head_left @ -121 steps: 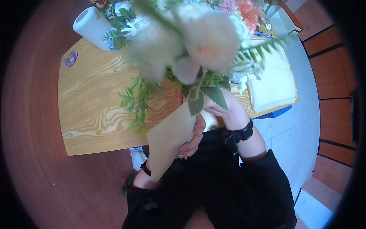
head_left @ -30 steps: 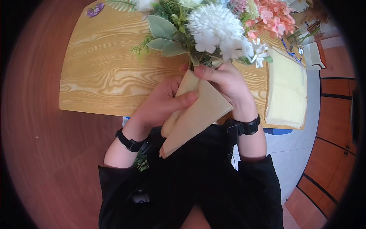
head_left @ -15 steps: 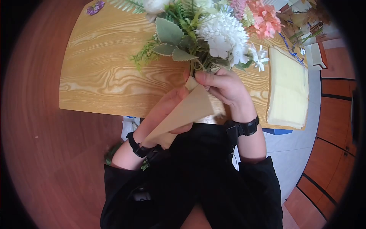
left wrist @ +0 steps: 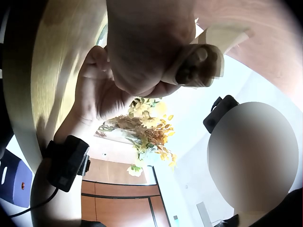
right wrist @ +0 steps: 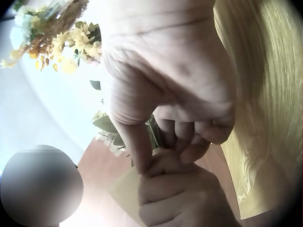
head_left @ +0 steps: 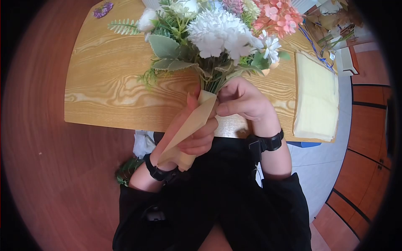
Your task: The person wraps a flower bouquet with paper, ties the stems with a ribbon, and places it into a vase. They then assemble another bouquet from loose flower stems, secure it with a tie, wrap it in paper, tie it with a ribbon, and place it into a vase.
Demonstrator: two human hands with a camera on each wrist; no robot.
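In the head view a bouquet [head_left: 217, 32] of white and pink flowers points away from the body, its stems [head_left: 212, 85] entering a sheet of tan paper [head_left: 189, 124]. My left hand [head_left: 199, 138] grips the paper round the stems, fingers curled over it. The rolled lower end of the paper [left wrist: 216, 66] sticks out of that fist in the left wrist view. My right hand [head_left: 249, 102] is at the paper's top edge with fingers curled behind the stems. In the right wrist view its thumb [right wrist: 137, 146] meets my left hand [right wrist: 184, 194].
On the wooden table [head_left: 121, 92] lie a purple flower [head_left: 103, 10] at the far left and a stack of cream sheets [head_left: 317, 96] at the right. Blue wire [head_left: 312, 43] is behind the stack. A white bag [head_left: 143, 143] is below the table's front edge.
The paper is now wrapped closer round the stems, and my left fingers have come round its front. My right hand has shifted slightly down, with its thumb lower. The bouquet has moved a little left.
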